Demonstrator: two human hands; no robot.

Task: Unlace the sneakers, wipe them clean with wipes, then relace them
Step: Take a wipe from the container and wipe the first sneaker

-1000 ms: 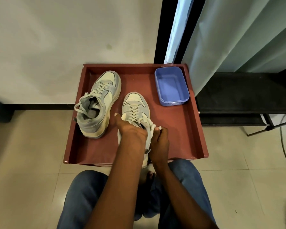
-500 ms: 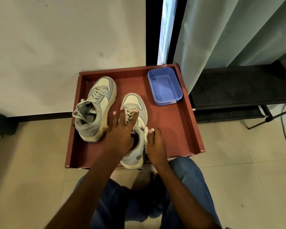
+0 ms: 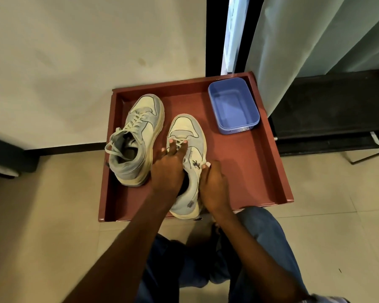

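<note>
Two grey-and-cream sneakers stand on a red-brown tray point(image 3: 245, 162). The left sneaker point(image 3: 138, 136) is laced, with loose lace ends at its collar. The right sneaker point(image 3: 189, 136) lies under my hands. My left hand point(image 3: 167, 169) rests over its opening, fingers stretched forward and fingertips on the laces near the toe. My right hand point(image 3: 212, 184) grips the sneaker's right side by the collar, thumb and fingertips pinching the upper edge. The heel pokes over the tray's near rim.
A blue plastic basket point(image 3: 234, 125) sits in the tray's far right corner. A pale curtain point(image 3: 315, 40) hangs at the right above a black shelf point(image 3: 337, 119). A wall stands behind the tray. My knees in jeans are below it.
My left hand let go of the lace at the collar, opened and reached forward along the right sneaker's laces. My right hand stayed at the sneaker's side. The camera tilted.
</note>
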